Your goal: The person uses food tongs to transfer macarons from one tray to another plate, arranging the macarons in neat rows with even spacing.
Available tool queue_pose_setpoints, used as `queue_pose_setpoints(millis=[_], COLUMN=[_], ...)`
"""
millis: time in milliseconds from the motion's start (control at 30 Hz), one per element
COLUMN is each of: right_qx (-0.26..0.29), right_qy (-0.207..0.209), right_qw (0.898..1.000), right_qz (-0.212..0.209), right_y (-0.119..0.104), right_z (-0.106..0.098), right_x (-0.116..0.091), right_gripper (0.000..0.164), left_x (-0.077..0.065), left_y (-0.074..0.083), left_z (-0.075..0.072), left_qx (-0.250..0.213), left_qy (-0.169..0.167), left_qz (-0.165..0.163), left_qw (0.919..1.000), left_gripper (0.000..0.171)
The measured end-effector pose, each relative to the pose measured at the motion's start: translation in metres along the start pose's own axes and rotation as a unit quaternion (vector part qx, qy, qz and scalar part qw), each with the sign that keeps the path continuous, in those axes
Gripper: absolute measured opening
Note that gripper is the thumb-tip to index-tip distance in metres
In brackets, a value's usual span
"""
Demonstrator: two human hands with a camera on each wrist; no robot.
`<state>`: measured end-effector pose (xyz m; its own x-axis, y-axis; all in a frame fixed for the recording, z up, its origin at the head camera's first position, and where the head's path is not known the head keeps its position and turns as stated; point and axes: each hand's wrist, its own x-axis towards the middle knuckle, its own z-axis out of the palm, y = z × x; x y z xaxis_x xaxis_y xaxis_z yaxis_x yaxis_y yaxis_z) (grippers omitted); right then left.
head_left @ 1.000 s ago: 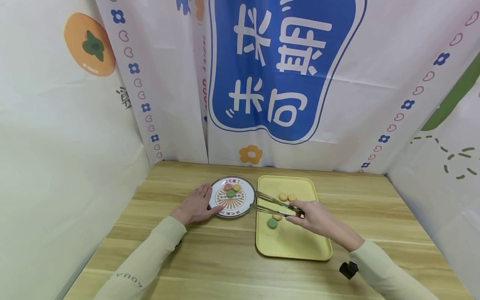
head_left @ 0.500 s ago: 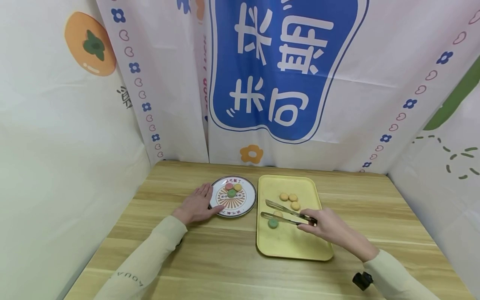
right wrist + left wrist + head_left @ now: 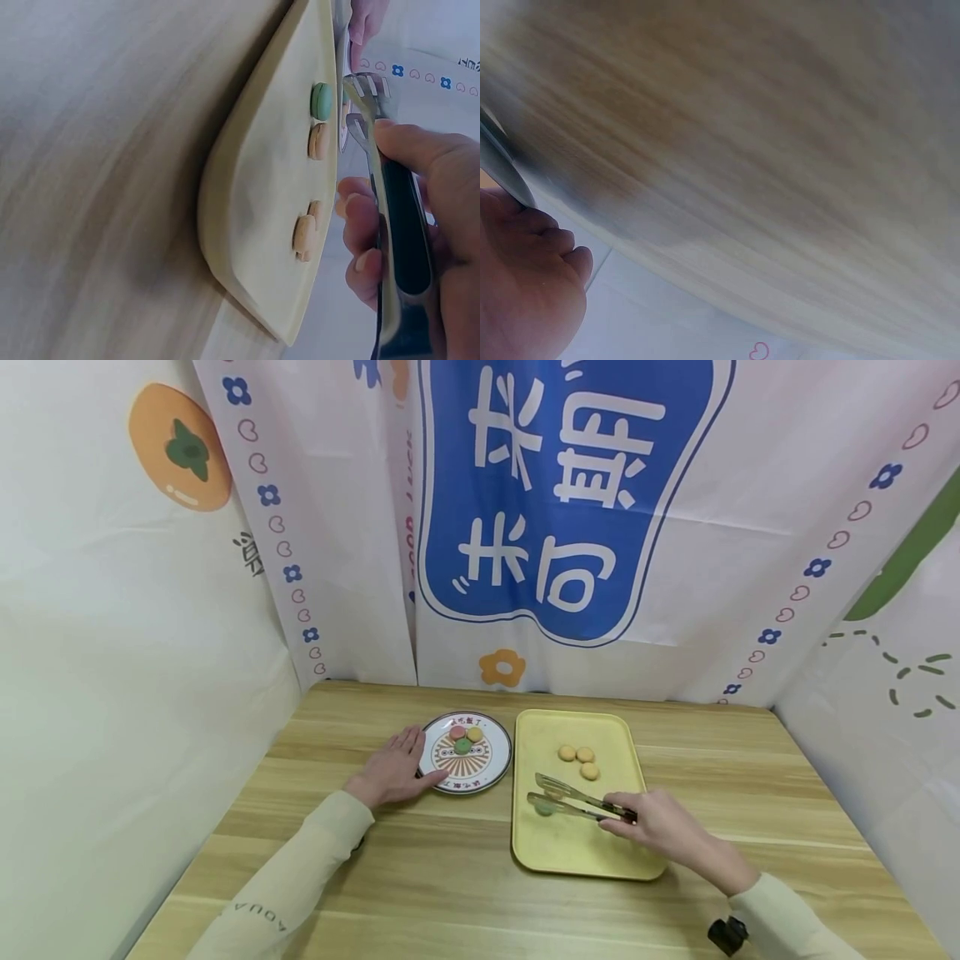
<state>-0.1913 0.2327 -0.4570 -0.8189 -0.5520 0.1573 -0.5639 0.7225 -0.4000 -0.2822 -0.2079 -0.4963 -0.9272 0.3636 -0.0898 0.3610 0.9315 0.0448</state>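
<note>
My right hand [image 3: 663,827] holds a pair of metal tongs [image 3: 405,225] with dark grips, the arms spread apart. In the head view the tong tips overlap a green macaron [image 3: 321,101] and a pale orange macaron [image 3: 319,141] on the yellow tray [image 3: 555,852]. The right wrist view shows the tongs raised above the tray, nothing between their tips. Beside the tray, my left hand [image 3: 393,768] rests straight-fingered against the left rim of a white patterned plate [image 3: 491,764]. On that plate sit a pink macaron [image 3: 457,733], a yellow macaron [image 3: 475,735] and a green one [image 3: 462,746].
Three more orange macarons [image 3: 585,754] lie grouped farther back on the tray. Plate and tray stand side by side on a wooden table [image 3: 435,885]. A printed cloth [image 3: 360,527] hangs behind the table, with more cloth on both sides.
The tongs in my right hand have moved from the tray's left edge near the plate rightward and toward me, over the green and orange macarons. My left hand has stayed at the plate.
</note>
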Motion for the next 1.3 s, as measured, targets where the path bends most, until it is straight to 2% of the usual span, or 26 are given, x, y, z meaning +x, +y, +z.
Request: queue_pose_setpoints(millis=[367, 767, 967, 1300], right_qx=[-0.004, -0.014, -0.002, 0.011], right_qy=[0.005, 0.015, 0.005, -0.011], right_qw=[1.0, 1.0, 1.0, 1.0], right_qz=[-0.005, 0.001, 0.007, 0.022], right_y=[0.005, 0.006, 0.005, 0.007], right_z=[0.006, 0.01, 0.011, 0.013], right_x=[-0.004, -0.008, -0.008, -0.009], right_gripper=[0.012, 0.014, 0.012, 0.018], left_x=[0.0, 0.0, 0.0, 0.001], left_y=[0.001, 0.0, 0.0, 0.0], left_z=[0.0, 0.0, 0.002, 0.002], left_qx=[0.007, -0.005, -0.007, -0.009], left_qy=[-0.004, -0.003, 0.0, 0.001], left_qz=[-0.001, -0.002, -0.002, 0.0], left_qw=[1.0, 1.0, 1.0, 1.0], left_gripper=[0.107, 0.107, 0.107, 0.105])
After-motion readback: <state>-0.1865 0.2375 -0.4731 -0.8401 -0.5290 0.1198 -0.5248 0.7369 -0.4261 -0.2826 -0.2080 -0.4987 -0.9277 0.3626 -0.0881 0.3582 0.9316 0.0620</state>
